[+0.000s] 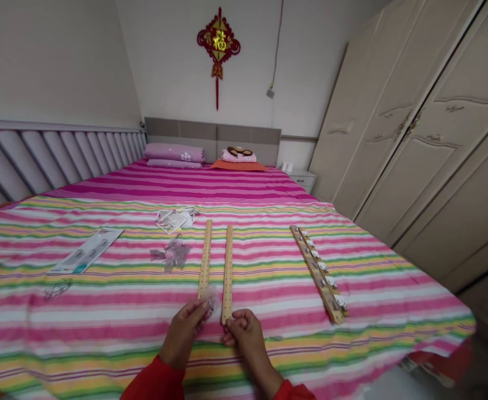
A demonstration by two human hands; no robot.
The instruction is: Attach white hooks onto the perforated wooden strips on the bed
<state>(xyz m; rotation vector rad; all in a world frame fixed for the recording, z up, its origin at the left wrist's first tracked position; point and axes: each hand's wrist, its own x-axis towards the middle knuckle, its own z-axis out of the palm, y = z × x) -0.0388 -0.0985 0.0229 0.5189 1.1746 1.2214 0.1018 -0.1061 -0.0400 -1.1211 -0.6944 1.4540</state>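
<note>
Backing card (86, 250) and crumpled clear plastic (171, 253) lie on the striped bedsheet (102, 328). Your left hand (184, 330) pinches a small clear piece (212, 301) beside one perforated wooden strip (205, 258); your right hand (244, 333), fingers curled nearly closed, rests at the end of a second strip (227, 272), and you cannot tell if it holds anything. Wooden hook rail (318, 272) lies further right.

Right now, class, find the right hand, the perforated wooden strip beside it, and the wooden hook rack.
right hand (244, 333): head view, back of the hand
perforated wooden strip (227, 272): head view, middle of the strip
wooden hook rack (313, 272): head view, middle of the board
</note>
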